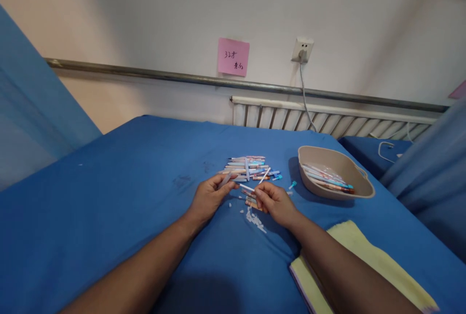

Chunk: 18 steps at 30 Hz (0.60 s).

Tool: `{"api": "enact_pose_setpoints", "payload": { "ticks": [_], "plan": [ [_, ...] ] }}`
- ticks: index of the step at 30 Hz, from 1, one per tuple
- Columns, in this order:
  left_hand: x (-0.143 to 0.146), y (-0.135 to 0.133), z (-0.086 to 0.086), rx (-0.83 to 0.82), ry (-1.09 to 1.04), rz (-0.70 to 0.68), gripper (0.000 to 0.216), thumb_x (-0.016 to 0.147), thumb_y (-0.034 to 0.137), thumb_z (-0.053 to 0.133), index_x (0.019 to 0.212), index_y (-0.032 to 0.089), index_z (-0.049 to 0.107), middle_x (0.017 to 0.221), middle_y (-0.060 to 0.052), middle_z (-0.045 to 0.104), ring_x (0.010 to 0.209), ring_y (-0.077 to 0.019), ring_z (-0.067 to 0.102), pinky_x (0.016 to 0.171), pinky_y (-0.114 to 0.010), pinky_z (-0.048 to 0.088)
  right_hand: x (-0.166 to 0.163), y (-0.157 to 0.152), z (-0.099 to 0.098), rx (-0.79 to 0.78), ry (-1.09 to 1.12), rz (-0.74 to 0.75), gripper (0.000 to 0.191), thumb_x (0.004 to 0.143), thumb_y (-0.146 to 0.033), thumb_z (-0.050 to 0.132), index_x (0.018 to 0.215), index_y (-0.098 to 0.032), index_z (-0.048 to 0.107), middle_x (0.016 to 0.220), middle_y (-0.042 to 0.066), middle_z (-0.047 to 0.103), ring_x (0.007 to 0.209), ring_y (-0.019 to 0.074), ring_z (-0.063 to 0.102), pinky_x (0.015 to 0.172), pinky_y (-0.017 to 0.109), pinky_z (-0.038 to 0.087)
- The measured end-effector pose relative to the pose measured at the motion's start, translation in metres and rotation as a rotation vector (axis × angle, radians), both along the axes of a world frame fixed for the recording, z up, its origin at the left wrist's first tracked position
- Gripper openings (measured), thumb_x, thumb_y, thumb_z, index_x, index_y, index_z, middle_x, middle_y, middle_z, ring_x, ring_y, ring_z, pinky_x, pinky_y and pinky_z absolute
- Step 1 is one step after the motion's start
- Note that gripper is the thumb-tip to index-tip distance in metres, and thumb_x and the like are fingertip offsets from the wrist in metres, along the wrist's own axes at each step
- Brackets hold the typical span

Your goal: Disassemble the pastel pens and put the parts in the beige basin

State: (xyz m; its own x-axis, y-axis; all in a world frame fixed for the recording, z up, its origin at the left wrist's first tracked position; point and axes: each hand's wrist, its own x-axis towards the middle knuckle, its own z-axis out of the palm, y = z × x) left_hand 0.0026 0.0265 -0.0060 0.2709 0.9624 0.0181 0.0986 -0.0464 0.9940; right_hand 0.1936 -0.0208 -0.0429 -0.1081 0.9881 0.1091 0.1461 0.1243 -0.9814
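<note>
Mid-frame: left hand pinches pale pen, right hand pinches white stick; best keep both aligned, grip light.

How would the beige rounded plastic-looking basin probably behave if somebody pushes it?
The beige rounded basin has thin walls holding their shape, so it seems light and fairly stiff. Its low, wide shape suggests sliding rather than tipping. The slim multicoloured pens inside may shift or roll.
</note>
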Motion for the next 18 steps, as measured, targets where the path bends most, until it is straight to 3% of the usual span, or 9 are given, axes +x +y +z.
{"api": "enact_pose_setpoints", "payload": {
  "ticks": [3, 6, 13, 18],
  "plan": [
    [-0.002, 0.001, 0.002, -0.062, -0.039, -0.006, 0.043, 0.069, 0.043, 0.067, 0.104, 0.017, 0.066, 0.073, -0.002, 0.066, 0.041, -0.0062, 0.041, 0.042, -0.021, 0.028, 0.0, 0.001, 0.0, -0.006, 0.05, -0.001, 0.03, 0.085, -0.048, 0.047, 0.077, -0.019, 0.051, 0.055, -0.006, 0.049, 0.045, 0.0075, 0.04, 0.047, 0.02, 0.035],
    [-0.006, 0.003, 0.004, -0.087, -0.073, -0.037, 0.047, 0.072, 0.047, 0.064, 0.107, 0.016, 0.062, 0.063, 0.004, 0.053, 0.039, -0.0045, 0.034, 0.038, -0.02, 0.021, 0.001, 0.002, -0.001, -0.006, 0.07, -0.009, 0.031, 0.084, -0.049, 0.048, 0.076, -0.019, 0.051, 0.055, -0.006, 0.049, 0.045, 0.0074, 0.041, 0.047, 0.02, 0.036],
    [-0.012, 0.003, 0.011, -0.12, -0.077, -0.099, 0.053, 0.08, 0.059, 0.046, 0.103, 0.013, 0.061, 0.056, 0.008, 0.033, 0.041, -0.0054, 0.027, 0.04, -0.02, 0.023, 0.007, 0.002, 0.0, 0.073, -0.004, -0.084, 0.03, 0.084, -0.047, 0.049, 0.078, -0.018, 0.055, 0.06, -0.004, 0.052, 0.047, 0.0077, 0.044, 0.047, 0.02, 0.038],
    [-0.012, 0.001, 0.011, -0.104, -0.061, -0.148, 0.046, 0.08, 0.055, 0.049, 0.096, 0.013, 0.061, 0.056, 0.007, 0.034, 0.043, -0.0061, 0.029, 0.041, -0.019, 0.024, 0.009, 0.001, 0.002, 0.075, -0.048, -0.092, 0.03, 0.085, -0.047, 0.048, 0.079, -0.018, 0.055, 0.062, -0.003, 0.053, 0.047, 0.008, 0.044, 0.047, 0.02, 0.037]
  ]
}}
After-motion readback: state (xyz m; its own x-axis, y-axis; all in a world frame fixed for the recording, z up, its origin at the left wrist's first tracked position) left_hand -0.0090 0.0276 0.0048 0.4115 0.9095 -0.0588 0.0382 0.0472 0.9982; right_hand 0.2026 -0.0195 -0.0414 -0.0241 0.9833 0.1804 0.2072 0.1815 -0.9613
